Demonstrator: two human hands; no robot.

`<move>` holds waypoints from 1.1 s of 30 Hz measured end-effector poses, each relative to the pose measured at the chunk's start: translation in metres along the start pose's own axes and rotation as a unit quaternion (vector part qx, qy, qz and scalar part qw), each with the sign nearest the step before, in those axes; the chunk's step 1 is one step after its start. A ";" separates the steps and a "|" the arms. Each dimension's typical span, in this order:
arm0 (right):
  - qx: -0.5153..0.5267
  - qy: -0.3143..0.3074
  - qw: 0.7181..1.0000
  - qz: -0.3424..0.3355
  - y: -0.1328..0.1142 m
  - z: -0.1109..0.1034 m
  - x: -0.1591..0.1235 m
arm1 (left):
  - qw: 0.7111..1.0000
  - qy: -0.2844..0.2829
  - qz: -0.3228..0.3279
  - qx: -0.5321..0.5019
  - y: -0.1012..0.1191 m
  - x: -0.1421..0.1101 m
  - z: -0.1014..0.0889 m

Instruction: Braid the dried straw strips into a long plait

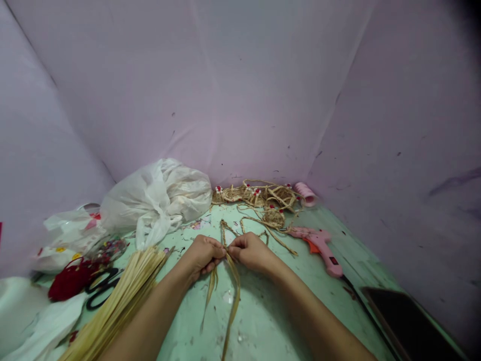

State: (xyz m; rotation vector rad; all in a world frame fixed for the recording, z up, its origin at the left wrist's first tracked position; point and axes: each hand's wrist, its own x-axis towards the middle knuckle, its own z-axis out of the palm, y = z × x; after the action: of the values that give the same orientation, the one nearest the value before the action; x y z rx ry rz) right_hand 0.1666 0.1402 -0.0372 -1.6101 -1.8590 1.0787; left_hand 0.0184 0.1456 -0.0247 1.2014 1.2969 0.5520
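Both hands meet over the middle of a pale green table (270, 321). My left hand (203, 254) and my right hand (251, 251) are closed, each pinching dried straw strands (230, 283) between them. A braided length of the straw (224, 231) runs away from the fingers toward the back. Loose flat ends hang down toward me across the table. The fingertips are partly hidden by the knuckles.
A bundle of straw strips (120, 301) lies at left, beside black scissors (100, 291) and red yarn (69, 281). White plastic bags (158, 198) sit behind. Braided straw pieces (263, 198), a pink spool (306, 193), a pink glue gun (319, 243) and a dark slab (406, 326) lie right. Lilac cloth walls surround the table.
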 end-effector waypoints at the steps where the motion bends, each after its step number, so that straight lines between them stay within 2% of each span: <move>1: -0.016 0.006 1.000 0.002 -0.001 0.000 -0.001 | 1.000 0.003 -0.002 0.003 -0.001 0.001 0.000; 8: -0.115 0.048 0.992 0.003 -0.016 -0.001 -0.006 | 0.999 0.025 -0.012 0.027 0.003 -0.001 0.005; 13: -0.108 -0.049 0.991 -0.064 -0.024 -0.011 -0.011 | 0.997 0.040 0.010 0.062 0.006 -0.004 0.007; 16: -0.064 -0.104 0.991 -0.054 -0.027 -0.017 -0.012 | 0.997 0.028 0.023 0.072 0.004 -0.003 0.005; 18: -0.018 -0.118 0.992 -0.041 -0.026 -0.019 -0.012 | 0.998 0.024 0.021 0.052 0.004 -0.003 0.004; 20: 0.027 -0.104 0.994 -0.028 -0.023 -0.017 -0.009 | 0.999 0.019 0.019 0.025 0.005 -0.003 0.004; 23: 0.076 -0.046 0.996 -0.002 -0.014 -0.010 -0.004 | 1.000 0.020 0.018 0.006 0.005 -0.003 0.005; 27: 0.123 0.016 0.990 0.063 -0.003 0.002 0.005 | 0.999 0.037 0.025 0.013 0.001 0.000 0.005; 30: 0.175 0.020 0.978 0.111 -0.004 0.006 0.007 | 0.998 0.031 0.048 0.017 -0.002 0.003 0.004; 33: 0.247 0.005 0.959 0.141 -0.015 0.005 0.002 | 0.998 0.034 0.056 0.011 -0.001 0.003 0.004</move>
State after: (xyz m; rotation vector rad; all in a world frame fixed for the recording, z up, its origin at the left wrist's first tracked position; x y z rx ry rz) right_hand 0.1530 0.1409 -0.0290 -1.5877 -1.2323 1.5085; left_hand 0.0223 0.1465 -0.0271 1.2886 1.3018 0.6655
